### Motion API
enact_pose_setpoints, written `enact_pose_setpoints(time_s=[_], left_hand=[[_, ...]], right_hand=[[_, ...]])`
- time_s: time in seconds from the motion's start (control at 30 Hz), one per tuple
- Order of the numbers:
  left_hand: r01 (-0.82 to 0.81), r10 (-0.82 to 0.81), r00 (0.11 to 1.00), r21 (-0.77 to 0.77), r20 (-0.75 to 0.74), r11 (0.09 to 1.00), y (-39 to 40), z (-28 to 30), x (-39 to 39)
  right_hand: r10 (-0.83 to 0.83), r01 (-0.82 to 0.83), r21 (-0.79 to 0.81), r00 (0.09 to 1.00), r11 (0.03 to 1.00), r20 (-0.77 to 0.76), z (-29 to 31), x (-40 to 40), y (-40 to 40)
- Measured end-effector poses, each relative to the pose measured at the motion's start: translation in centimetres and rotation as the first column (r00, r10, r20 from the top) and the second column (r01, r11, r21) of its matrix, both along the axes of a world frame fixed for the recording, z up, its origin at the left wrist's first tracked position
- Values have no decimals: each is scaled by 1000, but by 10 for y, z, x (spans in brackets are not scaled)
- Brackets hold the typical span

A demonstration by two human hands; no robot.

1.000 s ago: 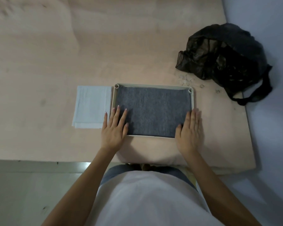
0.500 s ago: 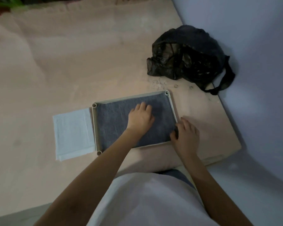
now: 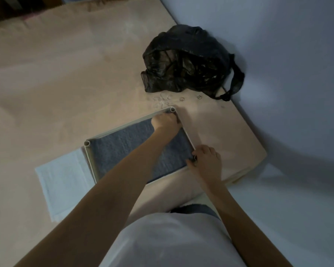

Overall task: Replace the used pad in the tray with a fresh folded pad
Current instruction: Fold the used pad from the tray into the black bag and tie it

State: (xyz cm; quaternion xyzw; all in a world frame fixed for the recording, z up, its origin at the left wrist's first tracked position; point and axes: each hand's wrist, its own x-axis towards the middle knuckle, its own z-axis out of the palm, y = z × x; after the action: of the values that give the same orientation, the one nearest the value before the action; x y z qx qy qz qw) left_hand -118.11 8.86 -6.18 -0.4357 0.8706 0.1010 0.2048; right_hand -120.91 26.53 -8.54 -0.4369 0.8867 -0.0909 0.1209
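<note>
A shallow cream tray [image 3: 89,158] lies on the beige mattress, and a dark grey used pad [image 3: 120,149] fills it. My left hand [image 3: 165,122] reaches across to the tray's far right corner, its fingers curled on the pad's corner there. At the near right corner my right hand [image 3: 205,158] pinches the pad's edge beside the tray rim. A white folded pad [image 3: 63,182] lies flat just left of the tray, touching its side.
A crumpled black plastic bag [image 3: 189,60] with a handle loop sits beyond the tray near the pale wall on the right. Small bits of debris [image 3: 162,99] lie between bag and tray. The mattress's right edge [image 3: 258,151] drops off close to my right hand.
Both hands left the tray's near corners. My left hand slid over the grey pad to its far right corner; my right hand closed on the near right corner. The view swung left.
</note>
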Motion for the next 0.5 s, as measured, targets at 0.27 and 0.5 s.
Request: enact_pose_setpoints(time_s=[0.27,0.5], left_hand=[[-121,129,988,95,-90,988,2,3,2],[-252,286,946,210,-151,945,-1,12,9]], right_hand=[[46,-55,-159,997,986,-57,5,3,0],[145,-131,-350,989,928,16,11,16,-3]])
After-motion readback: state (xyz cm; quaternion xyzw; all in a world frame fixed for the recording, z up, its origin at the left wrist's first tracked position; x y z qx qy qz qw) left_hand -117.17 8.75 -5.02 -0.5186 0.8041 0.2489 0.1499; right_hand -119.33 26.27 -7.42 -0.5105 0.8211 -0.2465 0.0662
